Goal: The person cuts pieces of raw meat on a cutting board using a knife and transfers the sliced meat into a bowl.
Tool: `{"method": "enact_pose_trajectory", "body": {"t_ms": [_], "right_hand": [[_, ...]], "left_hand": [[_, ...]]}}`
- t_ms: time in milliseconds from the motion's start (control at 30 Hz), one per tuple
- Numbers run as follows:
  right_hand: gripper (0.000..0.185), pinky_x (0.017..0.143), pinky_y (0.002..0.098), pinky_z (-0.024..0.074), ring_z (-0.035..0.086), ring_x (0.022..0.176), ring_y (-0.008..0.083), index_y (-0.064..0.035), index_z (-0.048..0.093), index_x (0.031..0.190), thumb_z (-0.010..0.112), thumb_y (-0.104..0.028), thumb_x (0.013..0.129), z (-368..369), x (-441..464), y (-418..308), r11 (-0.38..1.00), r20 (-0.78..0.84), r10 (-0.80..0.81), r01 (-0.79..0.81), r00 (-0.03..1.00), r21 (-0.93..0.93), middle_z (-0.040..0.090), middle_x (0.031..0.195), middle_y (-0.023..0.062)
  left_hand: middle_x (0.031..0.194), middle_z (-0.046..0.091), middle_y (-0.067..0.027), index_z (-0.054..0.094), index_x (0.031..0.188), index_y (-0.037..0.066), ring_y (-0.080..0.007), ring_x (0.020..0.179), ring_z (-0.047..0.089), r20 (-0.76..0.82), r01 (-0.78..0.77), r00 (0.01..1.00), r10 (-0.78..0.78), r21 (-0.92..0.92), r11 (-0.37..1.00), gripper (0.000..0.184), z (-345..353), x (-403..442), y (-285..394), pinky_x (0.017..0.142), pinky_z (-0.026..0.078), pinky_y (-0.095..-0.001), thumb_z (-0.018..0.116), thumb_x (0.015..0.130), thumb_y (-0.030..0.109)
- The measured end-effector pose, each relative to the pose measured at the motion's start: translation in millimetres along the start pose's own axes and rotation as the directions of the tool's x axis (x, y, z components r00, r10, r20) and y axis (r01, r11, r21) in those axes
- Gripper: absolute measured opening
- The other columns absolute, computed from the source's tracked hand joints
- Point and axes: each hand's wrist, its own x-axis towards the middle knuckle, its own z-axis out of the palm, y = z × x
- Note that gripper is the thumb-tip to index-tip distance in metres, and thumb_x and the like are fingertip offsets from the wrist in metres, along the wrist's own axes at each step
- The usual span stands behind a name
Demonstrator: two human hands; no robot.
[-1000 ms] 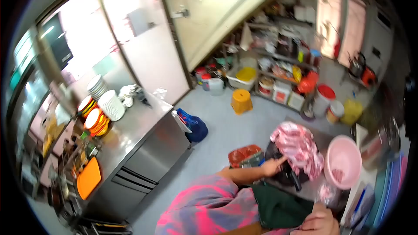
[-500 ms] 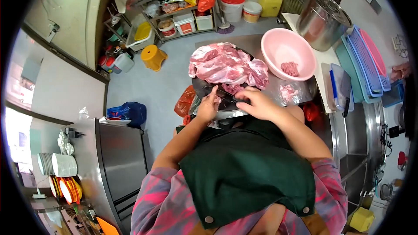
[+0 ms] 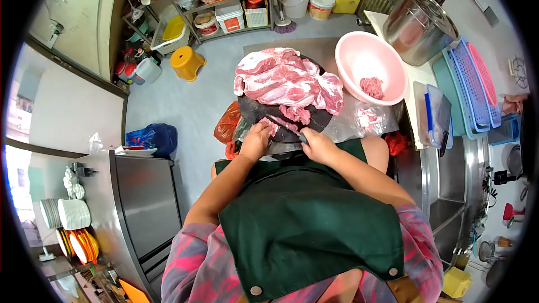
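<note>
A knife (image 3: 286,125) is in my right hand (image 3: 319,146), its dark handle wrapped by my fingers and its blade pointing left over the round dark chopping board (image 3: 252,111). My left hand (image 3: 257,139) is closed on a small piece of meat (image 3: 272,127) at the board's near left edge, close to the blade tip. Just beyond the blade lies another cut piece (image 3: 295,114). A large slab of raw meat (image 3: 283,78) covers the far part of the board.
To the right stands a pink basin (image 3: 368,50) with some minced meat (image 3: 371,87) inside. A clear bag of meat scraps (image 3: 369,118) lies below it. Farther right are a steel pot (image 3: 415,28) and a lidded container with a second knife (image 3: 444,126). A red bag (image 3: 227,123) hangs left.
My right hand has closed round the knife handle, where its fingers were looser before. My left hand has gone from an extended finger to gripping the small meat piece. The view has shifted slightly.
</note>
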Motion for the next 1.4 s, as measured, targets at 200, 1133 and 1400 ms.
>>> {"method": "enact_pose_trajectory", "body": {"t_ms": [200,1133,1400], "right_hand": [[0.027,0.073,0.0469,0.0483,0.06,0.087,0.0396,-0.0016,0.044,0.098,0.056,-0.022,0.087,8,-9,-7,0.996,0.11,0.059,-0.052,0.992,-0.07,0.06,0.095,0.0217],[0.028,0.071,0.0504,0.048,0.061,0.083,0.0415,-0.002,0.042,0.099,0.055,-0.024,0.088,-5,7,-12,0.989,0.208,0.115,-0.091,0.971,-0.118,0.063,0.087,0.0236],[0.029,0.071,0.0498,0.0481,0.061,0.085,0.0412,-0.0011,0.046,0.102,0.054,-0.026,0.088,27,94,-36,0.992,0.192,0.113,-0.101,0.975,-0.07,0.063,0.089,0.0234]], "left_hand": [[0.106,0.059,-0.0126,0.064,0.101,0.004,-0.0339,0.101,0.052,-0.066,-0.064,0.995,0.069,0.078,0.995,0.024,0,6,9,0.088,0.043,-0.039,0.058,0.078,0.004],[0.094,0.059,-0.0076,0.065,0.091,0.008,-0.0289,0.093,0.057,-0.149,-0.047,0.988,0.035,-0.077,0.996,0.021,10,4,-2,0.082,0.045,-0.0373,0.066,0.071,0.001],[0.091,0.061,-0.0073,0.066,0.085,0.007,-0.0279,0.088,0.056,-0.094,-0.026,0.995,0.02,-0.063,0.998,0.018,6,14,-9,0.082,0.044,-0.038,0.07,0.067,0.005]]}}
